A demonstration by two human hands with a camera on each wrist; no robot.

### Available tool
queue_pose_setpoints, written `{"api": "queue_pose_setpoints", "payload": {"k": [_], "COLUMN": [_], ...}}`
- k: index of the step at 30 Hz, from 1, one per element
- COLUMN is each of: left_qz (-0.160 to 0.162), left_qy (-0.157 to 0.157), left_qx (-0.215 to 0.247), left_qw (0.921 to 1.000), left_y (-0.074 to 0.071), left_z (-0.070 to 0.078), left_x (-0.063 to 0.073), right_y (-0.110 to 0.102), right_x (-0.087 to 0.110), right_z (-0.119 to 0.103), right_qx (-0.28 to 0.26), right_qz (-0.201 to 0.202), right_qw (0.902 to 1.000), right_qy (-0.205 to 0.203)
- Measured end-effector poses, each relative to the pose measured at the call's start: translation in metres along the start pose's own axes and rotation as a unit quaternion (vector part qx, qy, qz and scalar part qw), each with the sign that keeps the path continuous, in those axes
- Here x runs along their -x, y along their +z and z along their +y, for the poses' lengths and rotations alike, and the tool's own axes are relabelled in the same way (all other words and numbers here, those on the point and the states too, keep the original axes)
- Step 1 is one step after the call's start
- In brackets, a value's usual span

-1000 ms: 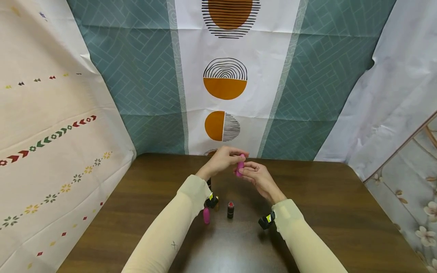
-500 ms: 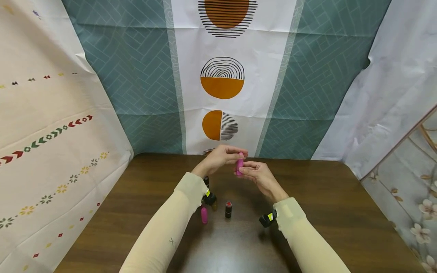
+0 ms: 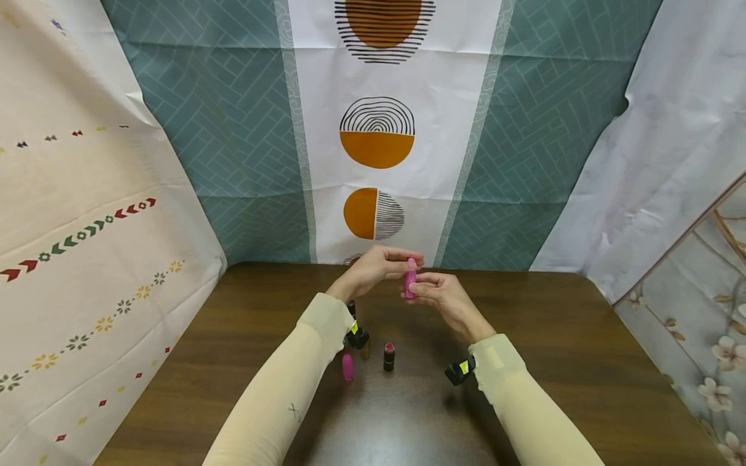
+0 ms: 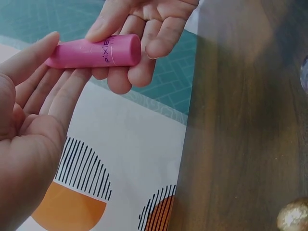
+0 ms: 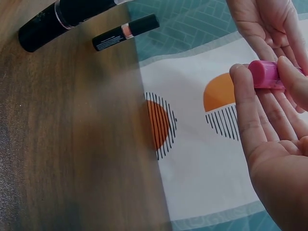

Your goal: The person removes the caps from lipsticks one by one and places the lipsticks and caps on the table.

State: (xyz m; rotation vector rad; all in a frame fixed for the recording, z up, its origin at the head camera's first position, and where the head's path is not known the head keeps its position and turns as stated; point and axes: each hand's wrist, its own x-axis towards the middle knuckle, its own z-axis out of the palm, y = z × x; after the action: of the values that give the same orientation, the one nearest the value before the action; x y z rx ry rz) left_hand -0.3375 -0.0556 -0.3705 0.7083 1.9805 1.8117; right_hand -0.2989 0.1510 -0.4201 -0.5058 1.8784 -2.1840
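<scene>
A closed pink lipstick (image 3: 410, 279) is held up over the far part of the table, nearly upright in the head view. At its top end, my left hand (image 3: 373, 268) pinches it between thumb and fingers. My right hand (image 3: 444, 299) grips the lower end. Dark "PIXIE" lettering shows on the pink lipstick (image 4: 98, 52) in the left wrist view, close to the right thumb. Its flat end faces the camera in the right wrist view, where fingers cover much of the rest.
On the table (image 3: 553, 362) stands a black lipstick (image 3: 389, 357) with a red top. A pink tube (image 3: 348, 367) and a gold piece (image 3: 366, 350) are left of it, near my left wrist. The right wrist view shows a thick black tube (image 5: 62, 21) and a slimmer black tube (image 5: 109, 38).
The head view has shifted slightly, so the background and table items sit a little farther left. Both hands keep hold of the pink lipstick, with almost no movement.
</scene>
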Motion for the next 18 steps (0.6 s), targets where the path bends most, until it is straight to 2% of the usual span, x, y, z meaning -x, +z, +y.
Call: {"api": "queue_pose_setpoints", "payload": {"k": [10, 18], "left_qz": [0.007, 0.017], "left_qy": [0.001, 0.001], "left_qx": [-0.004, -0.007], "left_qw": [1.0000, 0.9998], "left_y": [0.0011, 0.0029], "left_z": [-0.0029, -0.0047], "left_x": [0.0004, 0.0013], "right_y": [0.0006, 0.0028], "right_x": [-0.0004, 0.0004], "right_z": [0.0054, 0.0090], "right_qx": [-0.007, -0.001], "right_qz": [0.005, 0.013], "right_qw": [1.0000, 0.9998], "right_qy": [0.001, -0.013]}}
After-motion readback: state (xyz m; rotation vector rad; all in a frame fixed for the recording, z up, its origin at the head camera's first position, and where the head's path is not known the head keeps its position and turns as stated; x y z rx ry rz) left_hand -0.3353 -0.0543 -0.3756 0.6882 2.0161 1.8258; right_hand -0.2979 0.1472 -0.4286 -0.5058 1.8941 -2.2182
